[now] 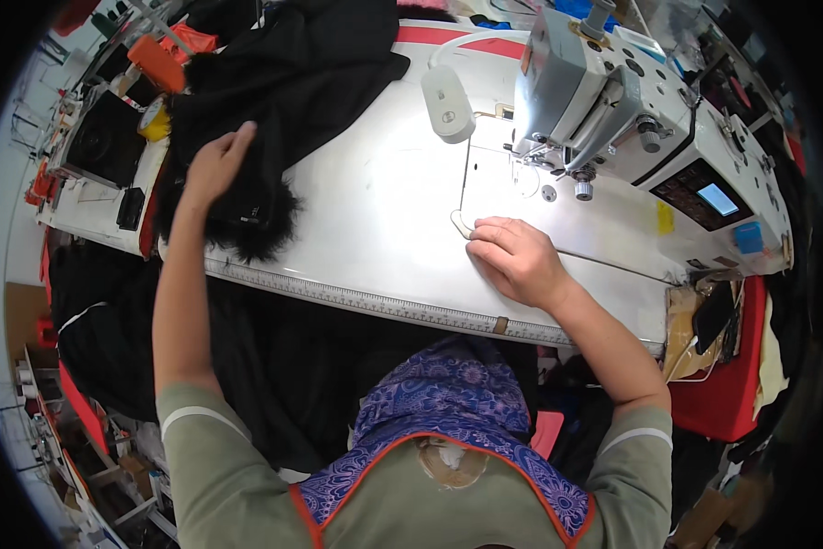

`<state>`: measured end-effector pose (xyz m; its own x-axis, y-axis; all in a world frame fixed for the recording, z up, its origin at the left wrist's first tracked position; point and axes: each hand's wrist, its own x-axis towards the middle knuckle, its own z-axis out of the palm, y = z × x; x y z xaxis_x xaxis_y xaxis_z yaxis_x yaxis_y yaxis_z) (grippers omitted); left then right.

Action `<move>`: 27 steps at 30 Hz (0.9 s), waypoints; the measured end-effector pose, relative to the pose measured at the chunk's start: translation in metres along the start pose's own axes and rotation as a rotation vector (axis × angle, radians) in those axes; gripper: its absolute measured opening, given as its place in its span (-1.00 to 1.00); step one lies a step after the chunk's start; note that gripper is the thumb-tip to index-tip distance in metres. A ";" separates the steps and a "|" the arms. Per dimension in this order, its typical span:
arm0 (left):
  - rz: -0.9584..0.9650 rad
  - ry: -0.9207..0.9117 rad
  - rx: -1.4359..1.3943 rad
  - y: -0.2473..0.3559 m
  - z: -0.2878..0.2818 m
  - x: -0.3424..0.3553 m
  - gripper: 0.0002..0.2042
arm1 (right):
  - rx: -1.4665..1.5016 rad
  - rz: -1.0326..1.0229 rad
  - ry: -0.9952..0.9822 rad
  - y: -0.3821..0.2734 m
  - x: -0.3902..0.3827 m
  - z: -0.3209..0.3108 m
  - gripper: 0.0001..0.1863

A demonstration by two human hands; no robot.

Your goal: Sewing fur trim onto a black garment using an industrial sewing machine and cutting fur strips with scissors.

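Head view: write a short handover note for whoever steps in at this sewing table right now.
Left hand: flat on the black fur-trimmed fabric at the table's left end, fingers open, not gripping.
Right hand: resting palm down on the bare white table, in front of the sewing machine.
Done: nothing sewn that shows; no fabric lies under the needle.
Left: the black fabric is apart from the machine, heaped at the left. The ruler strip runs along the table's front edge.

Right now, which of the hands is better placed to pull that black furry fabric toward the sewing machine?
Probably the left hand: it already rests on the black furry fabric. The right hand lies flat on the white table near the sewing machine, apart from the fabric.
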<state>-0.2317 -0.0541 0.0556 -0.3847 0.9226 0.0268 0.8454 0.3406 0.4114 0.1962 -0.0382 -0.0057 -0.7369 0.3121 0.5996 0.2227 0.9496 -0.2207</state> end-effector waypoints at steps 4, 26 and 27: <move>0.175 0.021 0.347 0.043 0.050 -0.029 -0.39 | 0.026 0.028 -0.014 0.001 0.011 0.006 -0.84; -0.323 0.367 0.116 -0.235 0.009 0.077 -0.46 | 0.013 0.067 -0.003 -0.005 0.012 0.005 -0.85; -0.316 0.365 0.112 -0.239 0.007 0.079 -0.46 | 0.006 0.071 -0.002 -0.005 0.012 0.004 -0.85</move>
<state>-0.4617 -0.0611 -0.0471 -0.7161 0.6545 0.2425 0.6937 0.6290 0.3509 0.1832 -0.0391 -0.0006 -0.7204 0.3787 0.5811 0.2705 0.9249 -0.2673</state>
